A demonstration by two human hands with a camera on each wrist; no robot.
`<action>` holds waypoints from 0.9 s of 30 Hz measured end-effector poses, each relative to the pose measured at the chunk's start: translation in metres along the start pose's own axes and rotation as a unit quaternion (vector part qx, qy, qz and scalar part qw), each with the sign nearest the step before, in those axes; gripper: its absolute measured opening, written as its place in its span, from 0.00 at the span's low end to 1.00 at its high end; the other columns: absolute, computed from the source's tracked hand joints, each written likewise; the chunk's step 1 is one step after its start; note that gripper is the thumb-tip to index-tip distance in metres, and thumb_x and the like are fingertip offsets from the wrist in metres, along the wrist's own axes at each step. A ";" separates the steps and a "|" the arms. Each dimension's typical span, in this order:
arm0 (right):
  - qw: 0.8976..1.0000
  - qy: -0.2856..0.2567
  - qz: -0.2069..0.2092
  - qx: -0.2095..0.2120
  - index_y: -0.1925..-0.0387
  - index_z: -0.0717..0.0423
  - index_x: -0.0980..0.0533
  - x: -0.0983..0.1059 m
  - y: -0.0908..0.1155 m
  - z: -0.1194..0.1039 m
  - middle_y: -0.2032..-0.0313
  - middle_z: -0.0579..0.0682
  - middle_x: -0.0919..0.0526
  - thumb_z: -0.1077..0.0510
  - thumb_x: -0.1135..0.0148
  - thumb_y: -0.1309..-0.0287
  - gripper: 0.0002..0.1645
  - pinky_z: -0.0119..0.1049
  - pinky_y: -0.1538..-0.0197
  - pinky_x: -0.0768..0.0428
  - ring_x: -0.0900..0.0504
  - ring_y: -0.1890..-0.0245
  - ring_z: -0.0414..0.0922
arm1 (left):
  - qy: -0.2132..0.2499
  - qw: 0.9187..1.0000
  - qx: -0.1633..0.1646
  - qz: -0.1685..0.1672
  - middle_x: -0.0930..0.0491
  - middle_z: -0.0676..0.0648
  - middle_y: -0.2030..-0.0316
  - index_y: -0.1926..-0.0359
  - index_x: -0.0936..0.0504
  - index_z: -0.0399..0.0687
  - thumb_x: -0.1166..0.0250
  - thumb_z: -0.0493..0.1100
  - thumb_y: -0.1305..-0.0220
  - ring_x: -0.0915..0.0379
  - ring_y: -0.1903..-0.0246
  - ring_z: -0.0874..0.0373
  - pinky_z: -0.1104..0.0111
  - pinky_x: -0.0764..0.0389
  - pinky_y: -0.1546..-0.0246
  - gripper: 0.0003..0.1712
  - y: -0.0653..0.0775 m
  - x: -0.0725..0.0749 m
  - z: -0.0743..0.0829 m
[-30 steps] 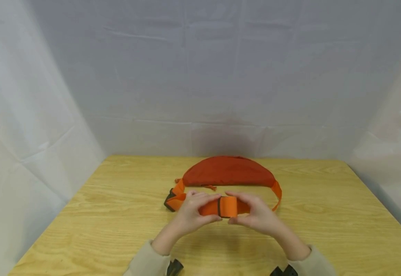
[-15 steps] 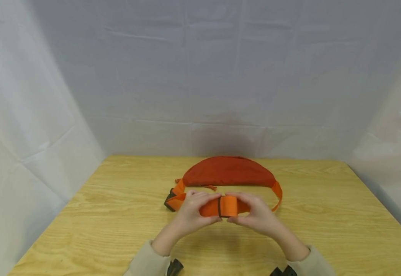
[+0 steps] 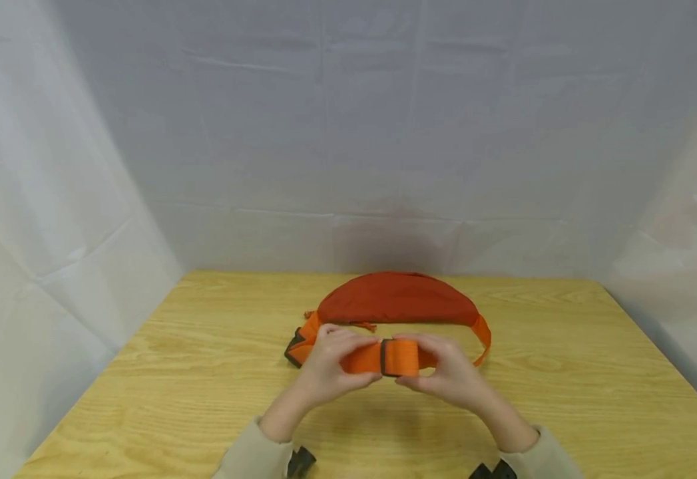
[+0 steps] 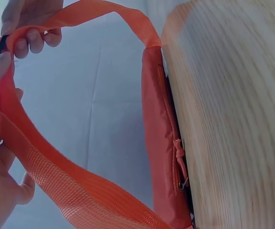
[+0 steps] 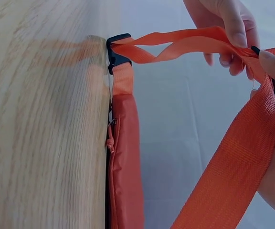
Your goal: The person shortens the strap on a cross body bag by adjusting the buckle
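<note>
A red waist bag (image 3: 399,297) lies at the back of the table with its orange strap (image 3: 363,359) raised toward me. My left hand (image 3: 337,369) pinches the strap just left of a black strap slider (image 3: 383,358). On the slider's other side my right hand (image 3: 451,374) holds a folded loop of the strap between thumb and fingers. Both hands meet at the slider, which the fingers partly cover in the right wrist view. A black buckle (image 5: 118,52) joins the strap to one end of the bag and rests by the tabletop.
The wooden table (image 3: 162,386) spreads out on both sides of the hands. Pale sheeting (image 3: 384,133) hangs behind it and along the left and right. An orange zipper pull (image 4: 179,150) dangles from the bag.
My left hand has shifted slightly left and up along the strap. The slider has moved a little to the right, and the strap loop beside it reaches slightly farther right. The bag stays put.
</note>
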State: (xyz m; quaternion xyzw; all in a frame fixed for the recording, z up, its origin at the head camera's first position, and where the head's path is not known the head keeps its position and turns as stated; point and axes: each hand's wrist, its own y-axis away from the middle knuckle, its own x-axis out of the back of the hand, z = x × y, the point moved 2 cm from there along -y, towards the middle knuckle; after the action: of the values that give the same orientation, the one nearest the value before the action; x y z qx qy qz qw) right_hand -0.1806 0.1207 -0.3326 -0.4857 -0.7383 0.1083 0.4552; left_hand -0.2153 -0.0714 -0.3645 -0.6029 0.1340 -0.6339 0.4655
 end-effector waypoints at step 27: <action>0.999 0.022 0.030 -0.020 0.56 0.70 0.26 0.001 0.005 0.019 0.63 0.58 0.20 0.70 0.30 0.65 0.27 0.34 0.69 0.23 0.22 0.68 0.41 | 0.065 0.996 0.047 -0.030 0.22 0.53 0.65 0.55 0.21 0.42 0.27 0.43 0.61 0.35 0.67 0.61 0.62 0.40 0.61 0.27 0.007 0.024 -0.021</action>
State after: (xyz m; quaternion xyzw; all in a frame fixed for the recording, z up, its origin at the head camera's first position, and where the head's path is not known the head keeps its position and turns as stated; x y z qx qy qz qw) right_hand -0.1928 0.1296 -0.3458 -0.5192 -0.7148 0.0966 0.4585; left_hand -0.2270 -0.1008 -0.3592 -0.5412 0.1156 -0.6915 0.4643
